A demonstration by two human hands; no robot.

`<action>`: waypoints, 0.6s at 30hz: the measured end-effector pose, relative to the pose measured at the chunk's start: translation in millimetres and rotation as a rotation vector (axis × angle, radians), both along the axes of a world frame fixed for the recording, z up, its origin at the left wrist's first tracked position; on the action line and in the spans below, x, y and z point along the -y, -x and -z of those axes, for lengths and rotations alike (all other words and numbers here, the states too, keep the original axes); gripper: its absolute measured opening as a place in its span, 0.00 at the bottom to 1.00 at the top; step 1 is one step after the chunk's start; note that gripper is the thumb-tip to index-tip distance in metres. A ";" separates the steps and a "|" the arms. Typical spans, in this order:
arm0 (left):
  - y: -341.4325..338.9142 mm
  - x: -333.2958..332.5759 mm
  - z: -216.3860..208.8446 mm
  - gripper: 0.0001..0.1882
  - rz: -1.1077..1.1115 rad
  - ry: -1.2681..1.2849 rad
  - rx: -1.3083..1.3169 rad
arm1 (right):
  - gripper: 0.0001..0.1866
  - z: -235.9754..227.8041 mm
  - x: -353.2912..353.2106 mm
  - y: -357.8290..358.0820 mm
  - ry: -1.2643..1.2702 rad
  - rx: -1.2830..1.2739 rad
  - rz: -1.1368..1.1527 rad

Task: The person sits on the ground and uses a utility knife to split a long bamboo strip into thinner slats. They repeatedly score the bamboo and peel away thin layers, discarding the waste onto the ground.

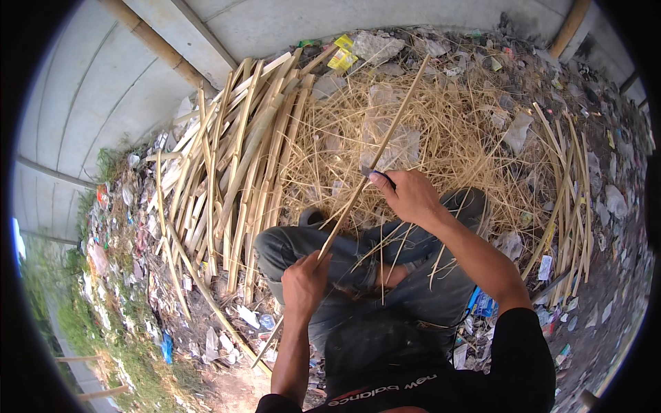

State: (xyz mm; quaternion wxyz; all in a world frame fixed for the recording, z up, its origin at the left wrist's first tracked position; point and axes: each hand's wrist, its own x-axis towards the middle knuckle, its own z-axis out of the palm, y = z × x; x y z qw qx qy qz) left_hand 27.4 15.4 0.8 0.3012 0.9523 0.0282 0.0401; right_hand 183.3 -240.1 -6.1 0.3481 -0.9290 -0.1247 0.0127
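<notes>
A long thin bamboo strip [394, 127] runs slantwise from the lower left, across my lap, to the upper middle. My left hand [303, 283] is closed round its lower part, near my knee, and the tail end sticks out below the fist. Higher up, my right hand [407, 194] grips a knife [378, 175] with a dark handle; its short blade lies against the strip. My thumb rests close to the blade. Thin shavings [396, 244] lie over my crossed legs.
Split bamboo lengths [237, 162] are heaped at the left, and thinner strips [570, 199] lie at the right. Pale shavings [441, 131] cover the ground ahead. Litter [248, 316] is scattered around, with a grey wall [310, 24] behind and a bamboo pole [155, 45] leaning there.
</notes>
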 end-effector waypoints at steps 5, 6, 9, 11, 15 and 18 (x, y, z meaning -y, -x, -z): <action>4.5 -3.1 8.6 0.11 -0.003 0.055 0.043 | 0.34 -11.5 -3.4 -7.0 -0.010 -0.109 0.020; 1.4 -0.2 6.4 0.11 -0.016 0.059 0.017 | 0.34 -6.3 -14.8 10.0 0.001 -0.088 -0.041; -10.4 10.0 0.4 0.11 -0.033 0.078 -0.044 | 0.34 14.7 -37.9 47.8 -0.061 0.050 -0.220; -8.3 8.4 -0.3 0.10 -0.072 0.082 -0.063 | 0.32 -1.2 -28.3 18.2 -0.056 0.013 -0.037; -12.2 10.4 -3.2 0.09 -0.091 0.111 -0.010 | 0.31 -13.4 -24.5 7.2 -0.077 -0.073 -0.002; -24.6 20.7 -15.1 0.10 -0.118 0.182 -0.024 | 0.32 30.2 -44.8 62.9 0.088 -0.100 -0.275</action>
